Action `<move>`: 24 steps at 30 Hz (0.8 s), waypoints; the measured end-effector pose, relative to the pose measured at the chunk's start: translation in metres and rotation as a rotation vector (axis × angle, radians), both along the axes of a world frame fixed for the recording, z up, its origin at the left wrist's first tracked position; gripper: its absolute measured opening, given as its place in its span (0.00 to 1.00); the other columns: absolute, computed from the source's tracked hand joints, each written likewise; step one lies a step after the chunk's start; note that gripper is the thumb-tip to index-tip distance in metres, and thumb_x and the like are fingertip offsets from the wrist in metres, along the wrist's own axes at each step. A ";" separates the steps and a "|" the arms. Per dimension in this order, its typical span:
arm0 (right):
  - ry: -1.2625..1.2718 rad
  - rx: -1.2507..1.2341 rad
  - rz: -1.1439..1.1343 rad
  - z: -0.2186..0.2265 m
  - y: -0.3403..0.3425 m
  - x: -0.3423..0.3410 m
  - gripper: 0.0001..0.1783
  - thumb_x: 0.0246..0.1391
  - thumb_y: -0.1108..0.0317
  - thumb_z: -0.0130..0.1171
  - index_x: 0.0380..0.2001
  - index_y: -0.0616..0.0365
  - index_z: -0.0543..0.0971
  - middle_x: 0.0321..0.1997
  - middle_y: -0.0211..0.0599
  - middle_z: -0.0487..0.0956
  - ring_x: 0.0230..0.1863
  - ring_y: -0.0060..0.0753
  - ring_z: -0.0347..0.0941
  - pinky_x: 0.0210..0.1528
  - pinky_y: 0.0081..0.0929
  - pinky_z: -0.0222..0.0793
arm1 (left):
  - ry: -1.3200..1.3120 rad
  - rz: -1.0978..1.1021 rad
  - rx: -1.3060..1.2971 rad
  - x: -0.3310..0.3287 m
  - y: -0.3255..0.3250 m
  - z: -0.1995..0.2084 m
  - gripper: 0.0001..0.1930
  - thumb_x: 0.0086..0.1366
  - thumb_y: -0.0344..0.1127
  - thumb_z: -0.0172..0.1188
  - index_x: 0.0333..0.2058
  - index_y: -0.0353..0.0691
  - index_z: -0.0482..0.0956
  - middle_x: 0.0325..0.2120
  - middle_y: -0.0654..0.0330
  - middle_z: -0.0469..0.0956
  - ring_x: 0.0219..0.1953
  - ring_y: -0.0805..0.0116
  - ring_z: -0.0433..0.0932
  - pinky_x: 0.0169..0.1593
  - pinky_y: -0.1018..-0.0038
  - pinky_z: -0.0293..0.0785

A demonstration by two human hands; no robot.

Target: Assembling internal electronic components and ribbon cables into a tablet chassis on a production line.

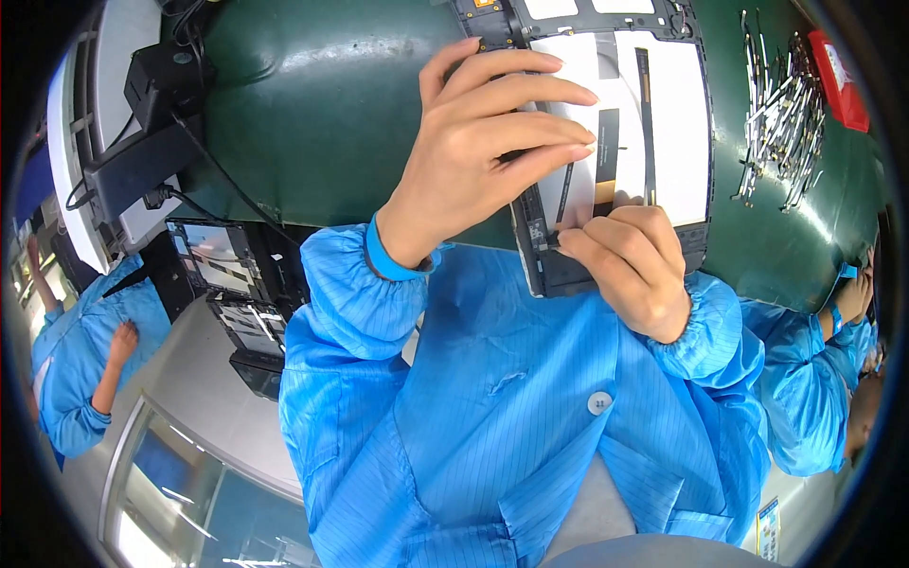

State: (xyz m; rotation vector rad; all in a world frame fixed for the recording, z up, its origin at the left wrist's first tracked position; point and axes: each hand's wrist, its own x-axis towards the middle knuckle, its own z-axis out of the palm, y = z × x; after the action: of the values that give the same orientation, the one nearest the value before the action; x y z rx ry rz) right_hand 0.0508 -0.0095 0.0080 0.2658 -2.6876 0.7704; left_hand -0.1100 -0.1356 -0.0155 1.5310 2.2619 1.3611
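Note:
In front of me a flat tablet-like device lies open, with a dark frame and a white inner panel, on the green table, its near edge close to my body. My left hand reaches over its left side. Thumb and index finger meet in a pinch above the panel, the other fingers spread; what they pinch is unclear. A dark strip runs along the panel. Near the lower left corner, my right hand is curled, fingertips closed at the frame; anything between them is too small to make out.
A heap of thin black and white cables lies on the right beside a red tray. Black boxes with cords stand at the left. More opened devices sit lower left. Co-workers in blue are on both sides.

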 end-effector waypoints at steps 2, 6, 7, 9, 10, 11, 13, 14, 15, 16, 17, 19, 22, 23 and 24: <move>0.006 0.000 0.004 -0.001 0.000 0.000 0.19 0.25 0.70 0.56 0.29 0.61 0.79 0.33 0.32 0.74 0.33 0.31 0.69 0.32 0.26 0.69 | 0.008 0.002 -0.002 0.000 0.000 0.000 0.04 0.49 0.35 0.67 0.26 0.52 0.86 0.36 0.71 0.81 0.49 0.71 0.73 0.58 0.67 0.53; 0.001 0.004 0.003 0.001 0.001 0.001 0.19 0.25 0.70 0.57 0.29 0.61 0.79 0.34 0.32 0.74 0.34 0.31 0.69 0.33 0.26 0.69 | 0.000 0.017 -0.011 0.001 0.001 0.003 0.04 0.49 0.35 0.67 0.26 0.52 0.86 0.35 0.71 0.81 0.49 0.70 0.73 0.58 0.66 0.53; -0.010 0.000 0.004 0.002 0.001 0.001 0.19 0.26 0.70 0.57 0.30 0.61 0.79 0.34 0.32 0.74 0.34 0.31 0.69 0.33 0.26 0.70 | 0.003 0.017 -0.011 0.000 0.001 0.002 0.04 0.49 0.35 0.67 0.26 0.52 0.86 0.35 0.71 0.81 0.49 0.70 0.73 0.58 0.66 0.53; -0.018 -0.004 0.004 0.001 0.001 0.001 0.19 0.26 0.70 0.57 0.30 0.61 0.79 0.34 0.32 0.74 0.35 0.32 0.69 0.34 0.27 0.70 | 0.056 -0.012 -0.004 -0.001 0.000 -0.002 0.11 0.48 0.35 0.68 0.33 0.49 0.84 0.38 0.70 0.81 0.49 0.70 0.73 0.58 0.66 0.53; -0.017 -0.006 0.003 0.000 0.001 0.002 0.19 0.26 0.70 0.57 0.30 0.61 0.79 0.34 0.32 0.74 0.35 0.32 0.69 0.34 0.27 0.70 | 0.060 -0.013 -0.003 -0.001 0.001 0.001 0.11 0.48 0.35 0.68 0.33 0.49 0.84 0.38 0.70 0.81 0.49 0.70 0.73 0.58 0.66 0.53; -0.018 -0.008 0.002 -0.001 0.001 0.002 0.19 0.26 0.70 0.57 0.30 0.61 0.79 0.34 0.32 0.74 0.35 0.32 0.70 0.34 0.27 0.70 | -0.020 0.018 -0.006 0.001 0.003 0.008 0.16 0.47 0.35 0.69 0.38 0.47 0.82 0.41 0.66 0.79 0.49 0.69 0.73 0.59 0.64 0.53; -0.021 -0.019 0.004 0.000 0.002 0.003 0.18 0.27 0.71 0.57 0.30 0.61 0.79 0.36 0.33 0.75 0.35 0.32 0.70 0.34 0.27 0.70 | -0.095 0.048 -0.010 0.004 0.005 0.010 0.20 0.47 0.35 0.70 0.42 0.45 0.80 0.45 0.63 0.78 0.49 0.67 0.73 0.60 0.63 0.53; -0.029 -0.030 0.007 0.000 0.002 0.003 0.17 0.28 0.71 0.57 0.29 0.61 0.79 0.38 0.34 0.76 0.35 0.32 0.70 0.34 0.27 0.69 | -0.136 0.068 0.039 0.006 0.004 0.006 0.22 0.49 0.38 0.68 0.45 0.43 0.78 0.48 0.57 0.74 0.52 0.62 0.71 0.61 0.61 0.52; -0.027 -0.029 0.003 0.001 0.002 0.002 0.17 0.28 0.71 0.57 0.29 0.61 0.79 0.38 0.34 0.76 0.35 0.32 0.70 0.34 0.27 0.69 | -0.178 0.086 0.088 0.008 0.003 0.002 0.24 0.52 0.41 0.66 0.48 0.42 0.76 0.52 0.51 0.70 0.54 0.58 0.69 0.61 0.59 0.51; -0.031 -0.040 -0.005 0.004 0.001 0.000 0.16 0.29 0.71 0.58 0.29 0.62 0.79 0.41 0.35 0.76 0.35 0.31 0.70 0.34 0.26 0.69 | -0.177 0.082 0.088 0.009 -0.001 0.000 0.24 0.52 0.41 0.66 0.48 0.42 0.76 0.52 0.51 0.70 0.54 0.58 0.69 0.61 0.59 0.51; -0.035 -0.051 -0.013 0.005 0.001 -0.001 0.14 0.30 0.72 0.58 0.28 0.62 0.79 0.44 0.37 0.77 0.35 0.31 0.69 0.33 0.25 0.69 | -0.078 0.071 0.053 0.011 -0.009 0.001 0.24 0.54 0.44 0.63 0.50 0.45 0.74 0.55 0.51 0.66 0.57 0.55 0.64 0.61 0.58 0.50; -0.027 -0.030 -0.009 0.003 0.002 0.001 0.14 0.31 0.72 0.59 0.28 0.62 0.79 0.45 0.37 0.77 0.34 0.30 0.69 0.33 0.25 0.68 | 0.125 0.023 -0.143 0.015 -0.028 0.007 0.23 0.61 0.55 0.49 0.51 0.53 0.76 0.58 0.49 0.61 0.61 0.46 0.55 0.60 0.57 0.48; -0.046 -0.014 -0.017 0.006 0.000 0.000 0.12 0.32 0.72 0.60 0.27 0.63 0.79 0.45 0.36 0.78 0.34 0.29 0.68 0.31 0.24 0.67 | 0.131 0.035 -0.296 0.030 -0.043 0.010 0.28 0.60 0.67 0.41 0.48 0.61 0.79 0.59 0.51 0.60 0.63 0.48 0.50 0.62 0.57 0.42; -0.058 -0.008 -0.019 0.006 0.001 -0.001 0.12 0.32 0.72 0.60 0.27 0.63 0.79 0.45 0.35 0.78 0.34 0.29 0.68 0.31 0.24 0.67 | 0.209 0.000 -0.411 0.030 -0.045 0.011 0.39 0.57 0.75 0.28 0.47 0.60 0.79 0.59 0.44 0.58 0.63 0.43 0.47 0.64 0.54 0.38; -0.065 0.001 -0.015 0.007 0.001 0.000 0.12 0.32 0.72 0.60 0.27 0.62 0.79 0.45 0.35 0.78 0.35 0.28 0.68 0.30 0.24 0.66 | 0.211 -0.001 -0.407 0.030 -0.045 0.014 0.39 0.57 0.75 0.28 0.47 0.60 0.79 0.59 0.44 0.58 0.63 0.43 0.47 0.64 0.54 0.38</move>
State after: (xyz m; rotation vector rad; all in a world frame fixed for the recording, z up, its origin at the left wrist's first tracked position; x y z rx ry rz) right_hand 0.0505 -0.0086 0.0153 0.2238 -2.7479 0.7857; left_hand -0.0796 -0.1803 -0.0020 1.5853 2.4568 0.6989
